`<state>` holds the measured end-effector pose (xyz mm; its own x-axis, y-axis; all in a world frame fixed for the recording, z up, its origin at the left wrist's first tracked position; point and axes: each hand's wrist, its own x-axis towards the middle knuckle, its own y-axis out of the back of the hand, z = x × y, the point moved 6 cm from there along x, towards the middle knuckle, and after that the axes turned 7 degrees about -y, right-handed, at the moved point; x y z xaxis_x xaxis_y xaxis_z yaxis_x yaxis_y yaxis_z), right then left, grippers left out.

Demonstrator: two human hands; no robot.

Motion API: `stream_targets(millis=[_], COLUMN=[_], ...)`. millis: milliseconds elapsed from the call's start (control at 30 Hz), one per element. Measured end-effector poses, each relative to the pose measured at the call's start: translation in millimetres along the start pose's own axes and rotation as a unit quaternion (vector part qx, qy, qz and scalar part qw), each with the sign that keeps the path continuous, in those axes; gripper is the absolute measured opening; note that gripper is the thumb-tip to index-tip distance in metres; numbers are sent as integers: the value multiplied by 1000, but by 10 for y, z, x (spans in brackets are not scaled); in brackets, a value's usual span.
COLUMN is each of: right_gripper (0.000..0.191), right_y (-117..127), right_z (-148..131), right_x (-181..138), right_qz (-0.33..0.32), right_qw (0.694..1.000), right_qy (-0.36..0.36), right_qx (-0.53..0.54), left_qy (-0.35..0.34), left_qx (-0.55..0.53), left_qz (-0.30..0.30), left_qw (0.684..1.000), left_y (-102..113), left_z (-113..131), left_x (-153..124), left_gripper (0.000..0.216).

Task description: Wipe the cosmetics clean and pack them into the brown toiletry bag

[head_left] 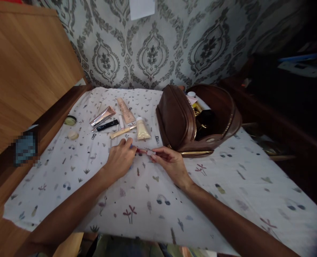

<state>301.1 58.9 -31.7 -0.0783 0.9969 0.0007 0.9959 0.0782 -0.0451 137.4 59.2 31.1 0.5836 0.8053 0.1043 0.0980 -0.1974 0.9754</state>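
Note:
My left hand [121, 157] and my right hand [167, 160] meet over the patterned white cloth [228, 185], both pinched on a small slim cosmetic stick [144, 151] with a red part near the left fingers and a pale part at the right fingertips. Just beyond them lie a cream tube [142, 129], a thin gold pencil [122, 132], a black tube [106, 125], a rose-gold tube [102, 116] and a peach tube [125, 110]. An open brown zip pouch [179, 121] lies on its side to the right, with bottles inside.
A small round pot [70, 120] and a pale puff [73, 135] sit near the cloth's left edge. A wooden headboard [21, 71] rises at the left, patterned wallpaper [153, 43] behind. Dark furniture [281, 107] stands at the right.

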Motion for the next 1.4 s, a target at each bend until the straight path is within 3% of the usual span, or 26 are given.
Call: stream_targets(millis=[67, 133, 267, 367, 567, 700, 900, 1100, 1200, 1300, 1400], right_gripper=[25, 23, 33, 26, 26, 28, 35, 34, 29, 28, 30], right_y=[16, 18, -13, -20, 12, 1, -47, -24, -22, -48, -77], right_z=[-35, -68, -63, -44, -18, 0, 9, 15, -28, -69, -76], right_x=[-18, -41, -64, -65, -33, -13, -13, 0, -24, -67, -97], right_qz=[16, 25, 14, 16, 18, 3, -30, -13, 4, 8, 4], right_qw=[999, 995, 993, 991, 995, 999, 999, 1000, 998, 993, 989], right_qy=[34, 66, 86, 87, 52, 8, -34, -14, 36, 82, 99], right_qx=[-39, -73, -84, -102, -80, -37, 22, -11, -60, -89, -113], left_qy=[11, -1, -110, -131, -45, -28, -40, -47, -28, -59, -90], left_qx=[7, -2, -32, -22, -33, -43, -50, -60, -74, -92, -79], left_qz=[17, 73, 180, 144, -9, -59, -67, -82, -18, 60, 52], left_qw=[1000, 997, 977, 981, 998, 997, 996, 994, 997, 992, 991], left_y=[17, 75, 183, 143, 85, 95, 100, 153, 190, 215, 176], left_z=[-8, 42, 275, 310, 63, 23, 15, -18, 35, 196, 291], left_x=[-7, -22, -80, -72, -10, -8, -21, -47, -55, -69, -73], left_gripper=[18, 19, 25, 24, 22, 24, 27, 25, 24, 27, 25])
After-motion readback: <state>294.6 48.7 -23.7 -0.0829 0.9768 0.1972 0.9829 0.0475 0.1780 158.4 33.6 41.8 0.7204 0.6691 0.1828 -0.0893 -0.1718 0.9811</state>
